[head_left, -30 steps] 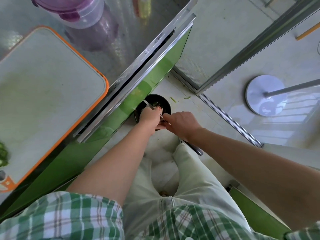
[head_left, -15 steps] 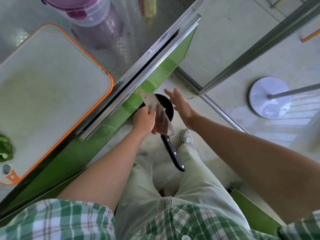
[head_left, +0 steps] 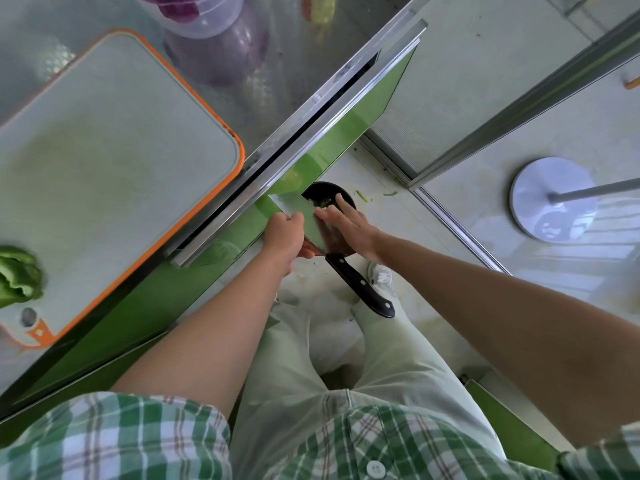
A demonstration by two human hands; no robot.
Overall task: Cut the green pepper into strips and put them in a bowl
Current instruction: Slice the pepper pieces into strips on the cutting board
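Observation:
A black bowl with green pepper bits sits low by the green cabinet front, partly hidden behind the knife. My left hand grips the wide blade of the knife by its edge, and the black handle points back toward me. My right hand lies with straight fingers flat on the blade, over the bowl. A leftover piece of green pepper rests at the near left end of the orange-rimmed cutting board.
A few pepper strips lie on the floor beside the bowl. A purple-lidded container stands on the steel counter behind the board. A white round stand base sits on the floor to the right, past the sliding door track.
A second ago both hands were down at the bowl. The left hand then lifted the knife by its blade, and the right hand has now come back and laid its fingers on the blade.

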